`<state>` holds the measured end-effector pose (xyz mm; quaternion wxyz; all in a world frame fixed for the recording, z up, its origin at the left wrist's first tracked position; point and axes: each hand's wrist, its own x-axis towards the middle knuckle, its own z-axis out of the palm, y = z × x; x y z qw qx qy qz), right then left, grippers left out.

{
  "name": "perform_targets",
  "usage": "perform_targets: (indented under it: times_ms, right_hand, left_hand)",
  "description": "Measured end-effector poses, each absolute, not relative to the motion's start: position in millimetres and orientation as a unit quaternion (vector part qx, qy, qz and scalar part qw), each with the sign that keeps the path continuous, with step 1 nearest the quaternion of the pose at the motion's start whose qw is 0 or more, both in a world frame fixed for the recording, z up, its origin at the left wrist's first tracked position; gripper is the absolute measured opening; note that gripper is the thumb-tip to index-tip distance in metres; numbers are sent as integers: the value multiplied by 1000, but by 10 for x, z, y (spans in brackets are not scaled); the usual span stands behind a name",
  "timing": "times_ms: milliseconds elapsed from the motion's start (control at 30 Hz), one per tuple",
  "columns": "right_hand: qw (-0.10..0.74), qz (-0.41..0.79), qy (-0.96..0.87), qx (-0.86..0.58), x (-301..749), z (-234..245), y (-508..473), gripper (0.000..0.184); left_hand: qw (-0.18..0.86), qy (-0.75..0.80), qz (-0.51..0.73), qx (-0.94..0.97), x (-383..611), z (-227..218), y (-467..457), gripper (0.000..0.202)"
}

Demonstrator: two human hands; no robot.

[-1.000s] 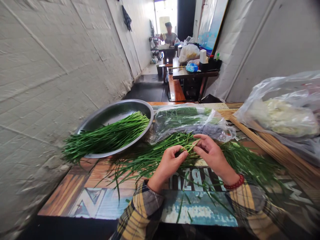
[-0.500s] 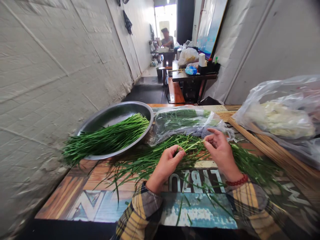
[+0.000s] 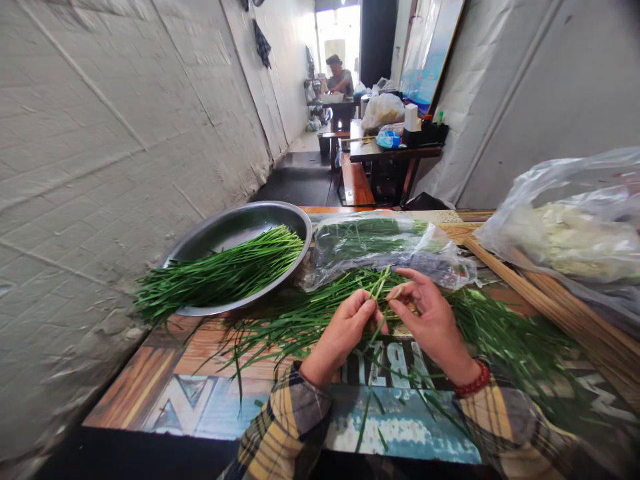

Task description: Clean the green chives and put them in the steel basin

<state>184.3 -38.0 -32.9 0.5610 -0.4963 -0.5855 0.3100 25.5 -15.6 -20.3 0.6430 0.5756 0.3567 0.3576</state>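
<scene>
My left hand [image 3: 347, 328] pinches a few garlic chives [image 3: 381, 283] between thumb and fingers, their pale ends pointing up and away. Close beside it, my right hand [image 3: 431, 321] has thumb and index finger pinched on a small pale bit of chive, its other fingers loosely bent. Beneath both hands, a loose pile of chives [image 3: 285, 328] spreads over the printed wooden table [image 3: 200, 353]. More chives [image 3: 510, 340] lie to the right of my right hand. A neat bundle of chives [image 3: 235, 270] rests in the metal basin [image 3: 235, 217], leaves hanging over its near left rim.
Behind the pile lies a clear plastic bag [image 3: 370, 243] with more chives. A bag of pale food [image 3: 575, 230] and long wooden sticks [image 3: 540, 287] are at right. Farther back stand another table [image 3: 367, 148], a bench [image 3: 356, 180] and a seated person [image 3: 341, 79].
My right hand has moved left and down, closer to my left hand. The chives in my left hand now point more upward. The view has shifted slightly.
</scene>
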Motion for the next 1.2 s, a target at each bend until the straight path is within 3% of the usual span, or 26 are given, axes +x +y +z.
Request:
perform_targets:
  times_ms: [133,433,667,800,900,1033,1200]
  right_hand:
    - [525,203,-634,-530,1835,-299,-419,44]
    - [521,103,-685,-499,1796,-347,-407,42]
    - [473,-104,-717,-502,2038,-310,-292,24]
    - [405,-78,-777,-474,2161,-264,-297,11]
    - [395,-54,-781,-481,2153,-272,-313,16]
    - [384,3,-798,-465,2124,-305,-289,24]
    - [425,99,-779,-450,2083,-345,-256,14]
  left_hand:
    - [640,354,365,576,272,-202,-163,36]
    - [669,372,364,531,295,-196,-178,34]
    - [610,425,381,550,270,-235,-144,27]
    - [526,459,391,600,235,-244,-115,25]
    - [473,472,385,637,227,-246,-113,25]
    - [470,451,368,664,235,-227,-136,26]
    - [479,433,361,673,230,-204,-152,28]
